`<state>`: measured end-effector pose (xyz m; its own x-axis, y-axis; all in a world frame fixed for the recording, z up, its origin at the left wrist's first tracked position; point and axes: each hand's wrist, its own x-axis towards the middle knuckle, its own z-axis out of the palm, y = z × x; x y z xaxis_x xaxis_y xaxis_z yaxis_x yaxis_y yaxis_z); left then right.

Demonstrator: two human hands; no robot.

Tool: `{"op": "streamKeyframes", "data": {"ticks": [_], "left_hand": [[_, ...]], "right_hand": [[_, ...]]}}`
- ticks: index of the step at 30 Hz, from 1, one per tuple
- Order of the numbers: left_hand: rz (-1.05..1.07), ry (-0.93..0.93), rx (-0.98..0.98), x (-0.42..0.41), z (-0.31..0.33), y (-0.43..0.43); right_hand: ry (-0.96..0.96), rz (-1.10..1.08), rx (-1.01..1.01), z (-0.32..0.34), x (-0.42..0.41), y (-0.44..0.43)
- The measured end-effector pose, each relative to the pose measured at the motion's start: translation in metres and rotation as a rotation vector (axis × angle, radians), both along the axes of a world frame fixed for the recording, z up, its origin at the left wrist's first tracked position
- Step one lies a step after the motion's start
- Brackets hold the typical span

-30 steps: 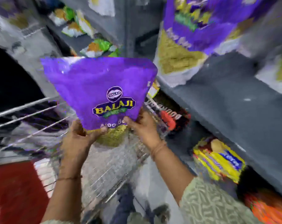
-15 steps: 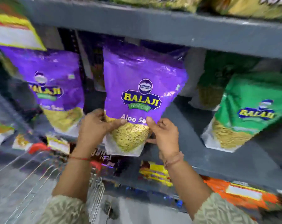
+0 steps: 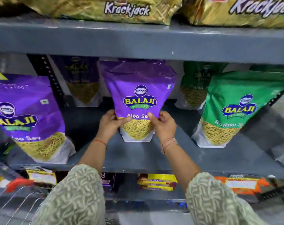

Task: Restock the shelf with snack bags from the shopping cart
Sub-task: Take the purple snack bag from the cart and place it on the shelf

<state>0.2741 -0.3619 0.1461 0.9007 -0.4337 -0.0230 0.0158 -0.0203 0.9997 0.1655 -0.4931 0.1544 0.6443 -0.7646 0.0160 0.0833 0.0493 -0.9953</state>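
Observation:
A purple Balaji Aloo Sev bag stands upright on the grey shelf, its base touching the board. My left hand grips its lower left side and my right hand grips its lower right side, thumbs on the front. Another purple bag stands at the left front, and a third purple bag sits behind in shadow. The wire shopping cart shows at the bottom left; its contents are out of view.
Green Balaji bags stand to the right on the same shelf. Gold Krackjack packs lie on the shelf above. Yellow and orange packets fill the shelf below. A black slotted upright rises at the back left.
Both hands carried the purple bag from above the cart over to the shelf and set it down upright between the purple and green bags.

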Motion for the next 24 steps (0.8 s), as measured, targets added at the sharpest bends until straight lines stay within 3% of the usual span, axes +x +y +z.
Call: {"op": "streamKeyframes", "data": {"ticks": [7, 11, 13, 17, 24], "left_hand": [[-0.203, 0.038, 0.032, 0.001, -0.032, 0.005], [-0.18, -0.056, 0.299, -0.004, -0.056, 0.012], [-0.121, -0.1, 0.342, -0.006, -0.064, 0.015], [-0.093, -0.14, 0.374, -0.015, -0.071, 0.028], [-0.098, -0.209, 0.397, -0.049, -0.081, 0.069]], "right_hand": [[0.05, 0.147, -0.051, -0.029, -0.006, -0.013], [0.368, 0.297, -0.238, -0.05, -0.017, -0.022], [0.471, 0.279, -0.308, -0.056, -0.021, -0.017], [0.475, 0.15, -0.335, -0.063, -0.036, 0.0], [0.389, 0.153, -0.408, -0.082, -0.079, 0.029]]}}
